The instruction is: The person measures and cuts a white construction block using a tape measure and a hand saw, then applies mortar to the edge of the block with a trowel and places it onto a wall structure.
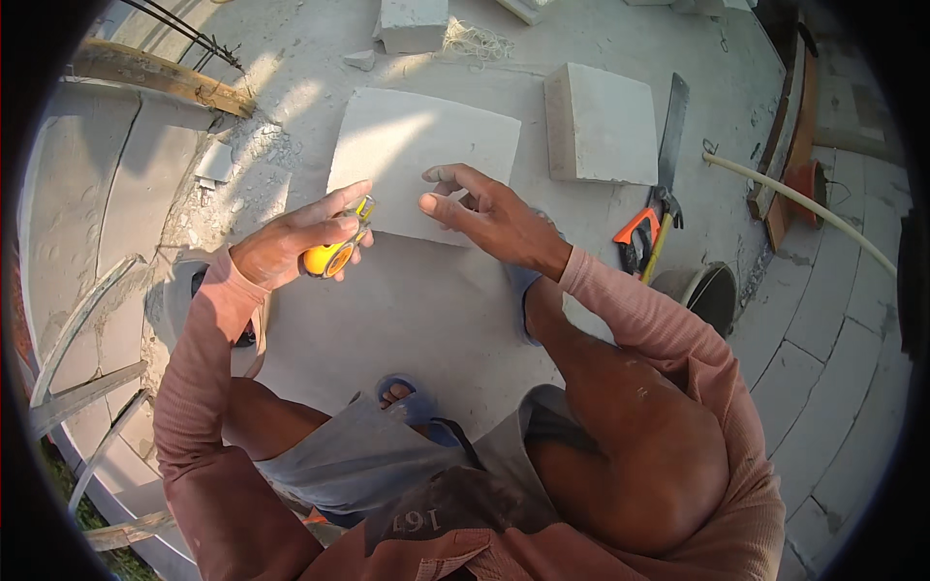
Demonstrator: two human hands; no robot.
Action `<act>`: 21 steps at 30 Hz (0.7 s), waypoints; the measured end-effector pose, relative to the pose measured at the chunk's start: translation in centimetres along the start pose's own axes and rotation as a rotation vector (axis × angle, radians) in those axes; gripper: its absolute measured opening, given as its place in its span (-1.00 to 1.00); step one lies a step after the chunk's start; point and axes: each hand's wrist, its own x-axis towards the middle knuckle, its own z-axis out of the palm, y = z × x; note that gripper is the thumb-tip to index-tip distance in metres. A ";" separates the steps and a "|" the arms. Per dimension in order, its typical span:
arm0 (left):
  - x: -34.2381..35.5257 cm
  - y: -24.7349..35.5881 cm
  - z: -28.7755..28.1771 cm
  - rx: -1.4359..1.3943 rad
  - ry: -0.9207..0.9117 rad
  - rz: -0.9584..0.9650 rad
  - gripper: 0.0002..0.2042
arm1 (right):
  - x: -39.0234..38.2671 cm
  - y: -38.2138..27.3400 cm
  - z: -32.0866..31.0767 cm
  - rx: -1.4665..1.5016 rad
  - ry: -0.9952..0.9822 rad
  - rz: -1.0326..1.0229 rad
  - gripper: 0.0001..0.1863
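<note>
A yellow tape measure (327, 254) sits in my left hand (291, 242), with its metal hook near my fingertips. My right hand (489, 215) hovers to the right of it, above a white block (417, 131), with its fingers loosely bent and apart; nothing shows in them. The block lies flat in front of me, lit partly by sun, and its lower right part is partly behind my right hand.
Another block (596, 121) lies at the right, beside a saw (678, 116), its orange handle (635, 232), and a hammer (668, 203). A bucket (707, 290) and pale pipe (794, 194) are farther right. A wooden plank (165, 77), rebar and rubble are at left.
</note>
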 end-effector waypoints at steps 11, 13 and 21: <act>13.5 3.5 10.3 -0.218 0.243 0.507 -0.28 | -0.6 -0.2 -4.9 0.623 0.034 -0.043 0.14; 14.1 4.0 9.8 -0.259 0.126 0.517 -0.31 | -1.2 0.4 -7.7 0.622 0.144 -0.007 -0.06; 9.5 -2.0 -4.6 0.127 0.926 0.424 -0.21 | -1.1 7.4 -20.9 -0.128 0.510 0.246 -0.27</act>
